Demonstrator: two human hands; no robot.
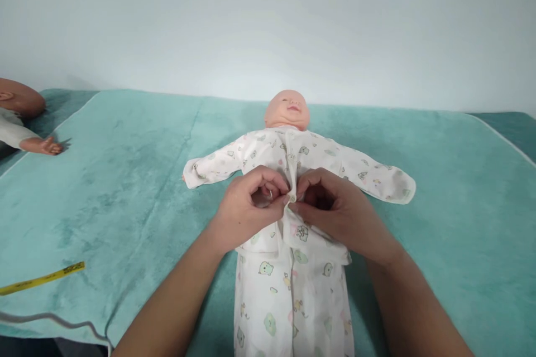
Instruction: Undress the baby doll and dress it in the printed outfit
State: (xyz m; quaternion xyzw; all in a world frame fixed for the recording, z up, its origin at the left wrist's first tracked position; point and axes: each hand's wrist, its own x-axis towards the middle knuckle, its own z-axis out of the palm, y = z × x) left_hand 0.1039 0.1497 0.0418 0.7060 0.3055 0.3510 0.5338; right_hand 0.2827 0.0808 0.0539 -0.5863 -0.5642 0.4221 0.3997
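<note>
A baby doll point(287, 109) lies on its back, dressed in a white printed top point(268, 148) with long sleeves and matching trousers point(272, 301). At the top's front opening, my left hand point(255, 203) pinches one edge of the cloth between thumb and fingers. From the other side my right hand point(335, 206) pinches the opposite edge. A small button point(292, 198) shows between my fingertips. Higher up the front another button point(292, 157) is visible. Whether the button is through its hole I cannot tell.
A teal blanket point(125, 178) covers the surface up to a pale wall point(268, 22). Part of a second doll point(20, 100) lies at the far left edge. A yellow tape strip point(46, 278) rests at the lower left, by the blanket's white-edged border point(54, 321).
</note>
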